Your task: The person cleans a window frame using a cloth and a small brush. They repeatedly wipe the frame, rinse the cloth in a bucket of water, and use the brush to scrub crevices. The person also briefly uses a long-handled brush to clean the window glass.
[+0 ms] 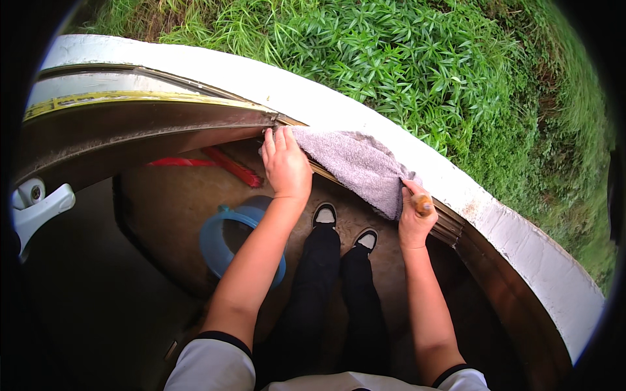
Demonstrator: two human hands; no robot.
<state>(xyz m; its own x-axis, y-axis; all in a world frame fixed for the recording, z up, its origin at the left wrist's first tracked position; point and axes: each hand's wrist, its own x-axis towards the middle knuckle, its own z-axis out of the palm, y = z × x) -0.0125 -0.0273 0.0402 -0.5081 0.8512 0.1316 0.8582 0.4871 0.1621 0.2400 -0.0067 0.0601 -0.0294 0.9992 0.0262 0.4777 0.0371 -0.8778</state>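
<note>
A greyish-mauve terry cloth (349,154) is draped over the metal window track (323,172), along the inner edge of a white ledge (313,102). My left hand (286,166) holds the cloth's left end against the track, fingers lying over it and thumb hidden. At the cloth's right end, my right hand (415,217) is closed around a tool with a rounded wooden handle (423,204). The tool's other end is hidden by the cloth and hand. The thumb and forefinger of that hand touch the bunched cloth corner.
A blue plastic bucket (212,244) stands on the wet-looking brown floor (161,210), left of my shoes (325,215). Behind it lies a red brush or broom head (239,168). A white plastic handle (46,212) juts in at far left. Green plants (391,58) grow beyond the ledge.
</note>
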